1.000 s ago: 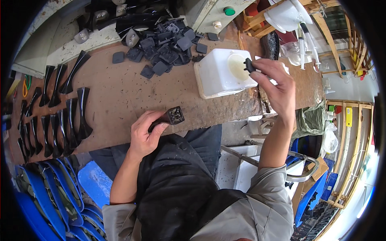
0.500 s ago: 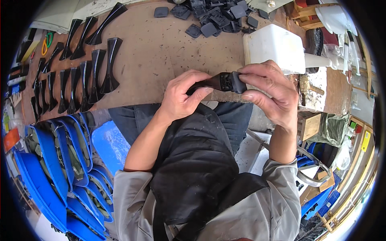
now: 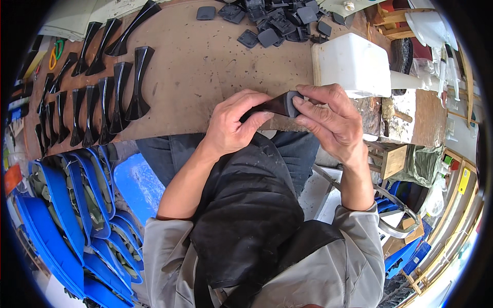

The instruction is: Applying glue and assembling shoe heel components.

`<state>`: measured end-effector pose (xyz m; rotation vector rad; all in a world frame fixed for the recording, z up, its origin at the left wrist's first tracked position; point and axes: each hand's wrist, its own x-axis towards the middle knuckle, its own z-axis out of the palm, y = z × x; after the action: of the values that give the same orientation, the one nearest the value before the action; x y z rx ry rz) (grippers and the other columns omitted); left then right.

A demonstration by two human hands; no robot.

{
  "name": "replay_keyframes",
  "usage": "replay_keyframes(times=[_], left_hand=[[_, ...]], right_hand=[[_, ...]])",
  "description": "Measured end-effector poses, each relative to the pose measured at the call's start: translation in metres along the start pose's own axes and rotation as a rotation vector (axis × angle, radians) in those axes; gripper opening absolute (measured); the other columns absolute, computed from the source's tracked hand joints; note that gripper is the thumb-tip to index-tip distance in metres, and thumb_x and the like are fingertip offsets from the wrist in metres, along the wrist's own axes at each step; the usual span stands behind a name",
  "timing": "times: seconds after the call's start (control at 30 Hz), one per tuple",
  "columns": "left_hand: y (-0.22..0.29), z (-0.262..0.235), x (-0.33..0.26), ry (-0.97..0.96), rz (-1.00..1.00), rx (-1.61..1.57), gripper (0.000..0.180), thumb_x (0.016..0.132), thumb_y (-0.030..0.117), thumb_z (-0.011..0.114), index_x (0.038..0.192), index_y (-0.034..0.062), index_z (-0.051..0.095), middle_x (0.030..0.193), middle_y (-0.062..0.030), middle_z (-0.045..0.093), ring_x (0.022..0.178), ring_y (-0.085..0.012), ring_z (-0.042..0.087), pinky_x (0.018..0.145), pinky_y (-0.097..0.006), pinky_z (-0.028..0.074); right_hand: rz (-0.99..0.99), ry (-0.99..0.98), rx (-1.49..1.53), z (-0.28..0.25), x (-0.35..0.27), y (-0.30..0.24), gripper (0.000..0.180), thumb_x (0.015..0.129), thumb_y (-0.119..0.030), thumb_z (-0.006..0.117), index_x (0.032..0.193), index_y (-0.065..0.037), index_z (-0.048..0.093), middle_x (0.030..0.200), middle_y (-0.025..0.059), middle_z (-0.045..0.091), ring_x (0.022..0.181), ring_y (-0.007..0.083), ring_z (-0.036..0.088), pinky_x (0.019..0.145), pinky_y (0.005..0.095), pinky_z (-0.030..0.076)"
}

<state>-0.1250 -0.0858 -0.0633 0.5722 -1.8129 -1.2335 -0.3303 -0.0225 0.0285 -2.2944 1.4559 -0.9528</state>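
Note:
Over the table's near edge, my left hand (image 3: 232, 122) is wrapped round a glossy black flared piece (image 3: 276, 106), shaped like a furniture leg. Its narrower part is hidden in that hand. The wide end points right, where a dark square cap (image 3: 292, 103) sits against it. My right hand (image 3: 335, 117) grips this cap between thumb and fingers. Whether the cap is seated all the way in, I cannot tell. Several similar black flared pieces (image 3: 121, 92) lie in rows on the left of the table. A pile of loose dark square caps (image 3: 281, 24) lies at the far side.
A white plastic container (image 3: 354, 64) stands on the brown table (image 3: 195, 66), just beyond my right hand. Scissors with green and orange handles (image 3: 53, 56) lie far left. Stacked blue bins (image 3: 49, 226) are at lower left, beside a blue stool-like surface (image 3: 138, 179).
The cap has come up against the flared piece's wide end, covering the opening that showed before. My right hand has moved left with it; my left hand has barely moved.

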Motion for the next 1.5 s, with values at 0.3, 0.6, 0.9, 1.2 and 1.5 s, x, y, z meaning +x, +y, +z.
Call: replay_keyframes(times=[0.3,0.6,0.9,1.2,1.5], left_hand=[[0.051,0.000,-0.006,-0.012,-0.307,-0.129,0.017,0.088,0.011,0.068,0.097,-0.0028,0.064,0.076,-0.0095,0.064,0.067,-0.0136,0.063,0.059,-0.027,0.048],[0.125,-0.054,-0.011,0.006,-0.603,0.112,0.024,0.090,0.021,0.062,0.082,-0.0011,0.064,0.061,-0.0076,0.063,0.054,-0.0132,0.062,0.053,-0.030,0.047],[0.049,-0.100,0.009,0.039,-0.581,1.041,0.029,0.086,0.027,0.060,0.086,0.0003,0.069,0.084,-0.0227,0.067,0.085,-0.0414,0.065,0.080,-0.048,0.051],[0.028,-0.188,-0.014,0.223,-0.600,1.250,0.028,0.084,0.024,0.064,0.097,-0.0006,0.064,0.096,-0.0224,0.067,0.096,-0.0387,0.064,0.083,-0.044,0.050],[0.221,-0.117,-0.032,-0.055,0.296,1.164,0.034,0.080,0.008,0.069,0.111,0.0016,0.059,0.095,-0.0112,0.060,0.079,-0.0294,0.060,0.067,-0.038,0.049]], right_hand=[[0.108,0.098,0.176,-0.001,-0.007,-0.015,0.061,0.068,-0.031,0.082,0.120,-0.005,0.064,0.118,0.0123,0.062,0.110,0.0293,0.055,0.094,0.0394,0.046],[0.034,0.109,0.173,0.025,0.020,-0.046,0.065,0.071,-0.033,0.082,0.121,0.001,0.061,0.121,0.0155,0.058,0.114,0.0325,0.054,0.096,0.0410,0.044],[0.379,0.118,0.288,0.106,0.001,-0.001,0.044,0.085,-0.023,0.071,0.118,0.004,0.060,0.123,0.0173,0.057,0.115,0.0299,0.056,0.096,0.0353,0.044],[0.349,0.170,0.219,0.114,-0.003,-0.005,0.035,0.085,-0.024,0.070,0.109,0.001,0.066,0.117,0.0164,0.061,0.111,0.0330,0.058,0.095,0.0367,0.045],[0.292,0.032,1.419,0.036,0.017,-0.085,0.056,0.100,-0.039,0.050,0.138,0.000,0.044,0.096,0.0099,0.065,0.073,0.0137,0.062,0.066,0.0266,0.052]])
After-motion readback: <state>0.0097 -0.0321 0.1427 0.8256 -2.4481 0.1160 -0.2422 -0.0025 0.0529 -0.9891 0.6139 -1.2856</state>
